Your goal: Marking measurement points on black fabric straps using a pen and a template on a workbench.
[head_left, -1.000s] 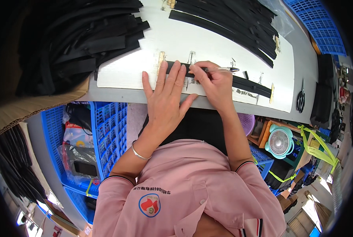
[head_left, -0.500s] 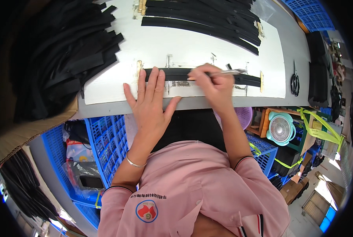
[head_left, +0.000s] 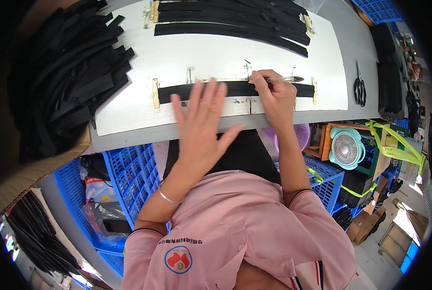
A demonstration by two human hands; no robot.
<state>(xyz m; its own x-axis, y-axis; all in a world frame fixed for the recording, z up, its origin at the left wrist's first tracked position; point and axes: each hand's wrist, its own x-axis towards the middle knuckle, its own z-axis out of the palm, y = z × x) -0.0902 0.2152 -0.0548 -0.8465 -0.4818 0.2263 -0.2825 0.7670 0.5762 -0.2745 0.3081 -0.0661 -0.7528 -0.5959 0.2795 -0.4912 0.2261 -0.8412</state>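
A long black fabric strip (head_left: 239, 89) lies across the white board (head_left: 211, 55), between two tan end pieces (head_left: 156, 93). My left hand (head_left: 200, 118) is spread open over the strip's left half, its fingers slightly blurred; contact with the strip is unclear. In my right hand (head_left: 277, 94), thumb and fingers close round a clear-barrelled pen (head_left: 291, 79). The pen's tip points left, at the upper edge of the strip. Short dark marks (head_left: 190, 75) show on the board above and below the strip.
More black strips (head_left: 230, 17) lie in rows at the board's far side. A large heap of black strips (head_left: 71, 72) covers the left. Black-handled scissors (head_left: 359, 89) rest on the grey table at right. Blue crates (head_left: 131, 169) and a turquoise fan (head_left: 346, 147) stand below the table edge.
My left hand has moved right along the strip from its left end. My right hand, with the pen, has moved right and to the strip's upper edge. The view has shifted slightly.
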